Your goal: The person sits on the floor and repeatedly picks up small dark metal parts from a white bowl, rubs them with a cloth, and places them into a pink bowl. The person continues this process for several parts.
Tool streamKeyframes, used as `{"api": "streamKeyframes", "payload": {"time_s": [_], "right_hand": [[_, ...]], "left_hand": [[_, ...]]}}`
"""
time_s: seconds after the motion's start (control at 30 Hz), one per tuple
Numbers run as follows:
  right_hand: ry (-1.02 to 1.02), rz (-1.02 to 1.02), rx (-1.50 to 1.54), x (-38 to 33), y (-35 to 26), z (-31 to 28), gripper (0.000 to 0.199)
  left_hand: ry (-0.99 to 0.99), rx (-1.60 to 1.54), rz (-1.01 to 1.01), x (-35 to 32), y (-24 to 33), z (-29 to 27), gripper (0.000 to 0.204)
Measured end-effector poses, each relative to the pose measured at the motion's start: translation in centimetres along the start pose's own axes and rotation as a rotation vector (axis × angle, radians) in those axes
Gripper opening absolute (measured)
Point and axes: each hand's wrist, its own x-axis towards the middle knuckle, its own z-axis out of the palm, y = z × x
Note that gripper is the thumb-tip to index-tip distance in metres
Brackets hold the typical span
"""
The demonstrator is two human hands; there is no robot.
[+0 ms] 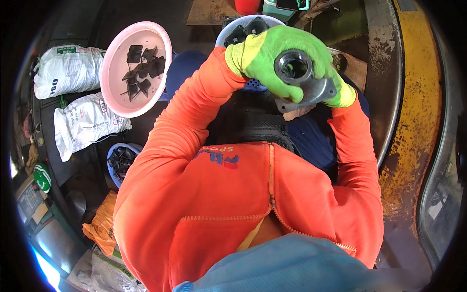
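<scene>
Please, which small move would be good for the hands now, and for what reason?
Perhaps turn the black part a little, to check its far side: its round opening faces the camera, the far side is hidden, and the gloved left hand covers some of its edge.

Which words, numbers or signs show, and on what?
Wording located, not copied:
Upper white sack: bold dark letters, readable.
Lower white sack: red and blue print, mostly too small.
Orange jacket: blue and pale lettering, upside down.
Green round object: white mark, too small.
Bottom-left sack: green print, too small.
Black flanged part: none visible.
</scene>
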Motion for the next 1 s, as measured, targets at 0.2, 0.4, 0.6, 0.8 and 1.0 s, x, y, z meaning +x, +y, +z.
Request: {"api": "streamKeyframes", "payload": {"time_s": [0.2,0.4,0.6,0.8,1.0], "right_hand": [[0.089,-0.012,0.007,0.5,0.5,1.2,0.068],[0.389,-0.074,0.358,4.5,-3.5,0.1,0.058],[0.575,-0.123,-0.472,4.4,-3.5,1.1,0.045],[0.618,-0.106,-0.192,4.8,-4.0,1.5,0.04],[0.415,-0.073,0.141,4.2,-5.2,0.5,0.07]], "left_hand": [[-0.162,-0.059,0.057,0.7,-0.8,-1.3,0.051],[0.141,0.613,-0.26,1.0,0.7,-2.4,0.073],[0.7,0.183,-0.151,0.4,-2.1,2.8,0.048],[0.59,0.307,-0.147,0.1,-1.1,2.5,0.043],[0.444,0.248,-0.112,0.2,-0.1,1.3,0.039]]}}
